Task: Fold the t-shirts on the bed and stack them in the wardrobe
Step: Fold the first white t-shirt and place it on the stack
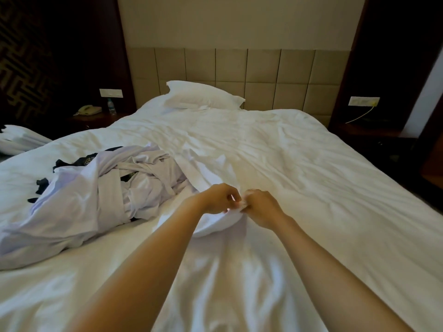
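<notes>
A white t-shirt (211, 178) lies stretched across the middle of the bed (311, 188). My left hand (220, 198) and my right hand (262, 204) meet at its near edge, and both pinch the same bunched bit of white cloth. Left of them sits a crumpled pile of white and pale lilac t-shirts (96, 192), with dark garments (72, 162) poking out at its far side. The wardrobe is out of sight.
A white pillow (203, 95) leans by the padded headboard (263, 75). The left nightstand (96, 119) holds a telephone (88, 109) and a water bottle (111, 106). Folded white linen (19, 140) lies at the far left edge. A dark nightstand (369, 130) stands right.
</notes>
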`<state>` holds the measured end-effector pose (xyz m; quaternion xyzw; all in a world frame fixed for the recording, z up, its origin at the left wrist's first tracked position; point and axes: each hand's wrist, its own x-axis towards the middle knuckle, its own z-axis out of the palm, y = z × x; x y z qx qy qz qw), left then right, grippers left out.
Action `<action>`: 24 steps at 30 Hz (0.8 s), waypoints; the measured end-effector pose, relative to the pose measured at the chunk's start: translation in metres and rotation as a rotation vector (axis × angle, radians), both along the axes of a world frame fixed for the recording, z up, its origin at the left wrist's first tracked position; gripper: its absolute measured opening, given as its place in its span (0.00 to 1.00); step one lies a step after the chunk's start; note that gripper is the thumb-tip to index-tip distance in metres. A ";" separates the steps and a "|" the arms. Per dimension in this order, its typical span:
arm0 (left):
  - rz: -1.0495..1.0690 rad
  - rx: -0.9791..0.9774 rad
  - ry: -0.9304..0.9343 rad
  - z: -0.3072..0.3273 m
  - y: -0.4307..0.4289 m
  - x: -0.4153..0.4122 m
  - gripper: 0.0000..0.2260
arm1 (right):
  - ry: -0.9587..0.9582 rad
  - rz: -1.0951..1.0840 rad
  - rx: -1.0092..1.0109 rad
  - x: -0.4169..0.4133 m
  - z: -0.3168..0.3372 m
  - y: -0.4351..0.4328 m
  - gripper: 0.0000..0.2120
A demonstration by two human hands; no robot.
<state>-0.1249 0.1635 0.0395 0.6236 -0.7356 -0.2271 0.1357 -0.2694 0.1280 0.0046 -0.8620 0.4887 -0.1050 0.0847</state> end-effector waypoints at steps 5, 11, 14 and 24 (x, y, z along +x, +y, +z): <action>0.076 0.018 -0.215 -0.027 0.017 0.000 0.16 | -0.007 -0.112 0.178 -0.036 0.006 0.018 0.14; 0.263 0.126 -0.554 -0.077 0.050 0.001 0.32 | 0.631 -0.219 0.444 -0.066 0.021 0.039 0.07; 0.328 0.186 -0.522 -0.080 0.058 0.001 0.35 | 0.799 -0.373 0.696 -0.084 0.035 0.052 0.10; 0.226 0.334 -0.436 -0.083 0.059 -0.012 0.21 | 0.207 0.096 0.541 -0.021 -0.019 0.087 0.37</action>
